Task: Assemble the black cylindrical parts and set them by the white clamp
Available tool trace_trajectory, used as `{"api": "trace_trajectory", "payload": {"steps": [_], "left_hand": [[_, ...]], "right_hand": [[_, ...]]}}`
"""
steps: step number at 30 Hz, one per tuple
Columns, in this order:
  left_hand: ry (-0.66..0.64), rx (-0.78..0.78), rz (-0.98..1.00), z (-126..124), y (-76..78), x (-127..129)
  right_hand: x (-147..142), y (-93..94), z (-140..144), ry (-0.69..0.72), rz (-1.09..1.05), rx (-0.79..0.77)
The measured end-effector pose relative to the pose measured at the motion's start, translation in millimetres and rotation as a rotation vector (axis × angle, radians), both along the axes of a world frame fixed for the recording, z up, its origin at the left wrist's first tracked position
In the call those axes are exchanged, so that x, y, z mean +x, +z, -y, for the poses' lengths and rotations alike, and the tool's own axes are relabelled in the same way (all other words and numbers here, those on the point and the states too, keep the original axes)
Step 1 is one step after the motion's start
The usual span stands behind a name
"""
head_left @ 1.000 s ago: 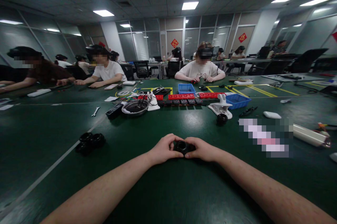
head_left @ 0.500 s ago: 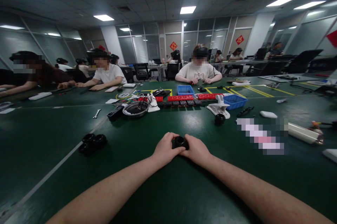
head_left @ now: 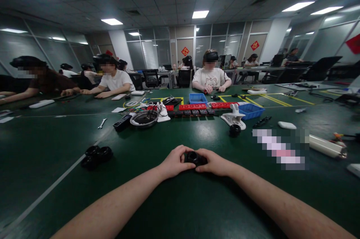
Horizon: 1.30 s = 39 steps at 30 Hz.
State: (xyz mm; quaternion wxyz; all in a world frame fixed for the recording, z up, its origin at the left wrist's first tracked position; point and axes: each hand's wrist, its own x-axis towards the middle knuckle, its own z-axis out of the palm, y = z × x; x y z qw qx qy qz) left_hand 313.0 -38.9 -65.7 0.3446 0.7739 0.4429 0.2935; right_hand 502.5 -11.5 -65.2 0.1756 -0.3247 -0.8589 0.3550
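Note:
In front of me on the green table, a round black part (head_left: 192,156) with a hole in its top sits between my hands. My left hand (head_left: 173,163) curls round its left side, thumb along the near edge. My right hand (head_left: 216,162) closes on the right side, covering some of the part. A cluster of similar black round parts (head_left: 97,156) lies to the left, away from both hands. Another black round part (head_left: 234,130) stands farther off to the right, beside a white clamp-like stand (head_left: 234,116).
Across the table are red socket strips (head_left: 192,106), a blue tray (head_left: 250,111), a round metal dish (head_left: 144,119) and a wrench (head_left: 102,123). A pale cylinder (head_left: 326,146) lies at right. Co-workers sit along the far and left sides, one person (head_left: 211,78) directly opposite.
My right hand's fingers have shifted round the black part, and more of its right side now shows between my hands. The view has moved slightly. The person opposite has shifted posture.

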Motion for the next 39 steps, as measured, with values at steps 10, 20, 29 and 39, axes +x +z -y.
{"api": "trace_trajectory", "payload": {"steps": [10,20,29,39], "left_hand": [[-0.012,-0.010,0.001,-2.4,-0.5,-0.4],[0.009,0.005,0.024,0.9,-1.0,2.4],[0.313,0.123,-0.019,9.0,-11.3,15.3],[0.151,0.067,0.007,6.1,-2.4,6.6]], "right_hand": [[-0.6,-3.0,-5.3,0.001,-0.019,-0.038],[-2.9,-2.4,-2.5,-0.084,-0.019,-0.131],[-20.2,-12.0,7.8,-0.411,0.168,0.167],[-19.7,-9.1,17.1,-0.359,0.159,0.259]]}}
